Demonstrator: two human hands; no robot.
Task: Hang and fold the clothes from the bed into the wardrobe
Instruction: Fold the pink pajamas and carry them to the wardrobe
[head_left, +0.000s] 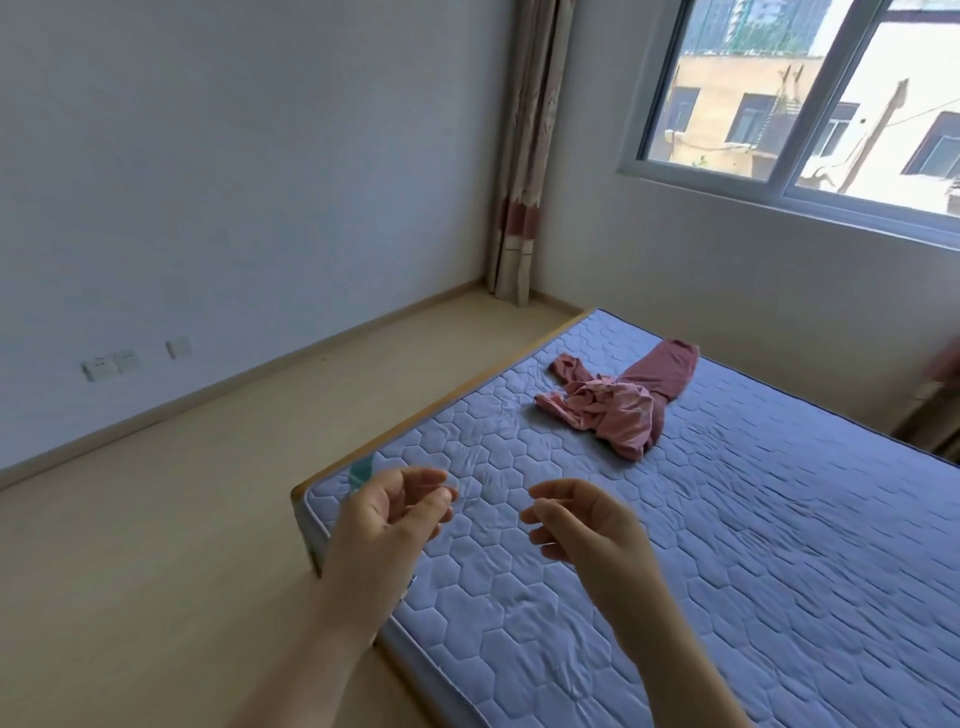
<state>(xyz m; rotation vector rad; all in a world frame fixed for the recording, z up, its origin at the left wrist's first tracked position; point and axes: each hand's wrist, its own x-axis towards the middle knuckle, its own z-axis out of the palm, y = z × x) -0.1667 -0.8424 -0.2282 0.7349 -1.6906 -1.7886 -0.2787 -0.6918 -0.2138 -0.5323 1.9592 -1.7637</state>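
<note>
Head view shows a crumpled pink cloth shirt (621, 402) far up the blue quilted bed (727, 545). Both hands, left hand (387, 512) and right hand (579, 522), hang loose and empty. It looks soft and light; grab a bunched fold.

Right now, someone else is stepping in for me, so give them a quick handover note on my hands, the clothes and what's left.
Left hand: empty, fingers loosely curled, above the mattress corner.
Right hand: empty, fingers loosely curled, above the mattress.
Clothes: one crumpled pink garment pile lies far across the mattress, touched by neither hand.
Done: nothing visible; wardrobe out of view.
Left: pick up the pink clothes, hang or fold them, put them in the wardrobe.
</note>
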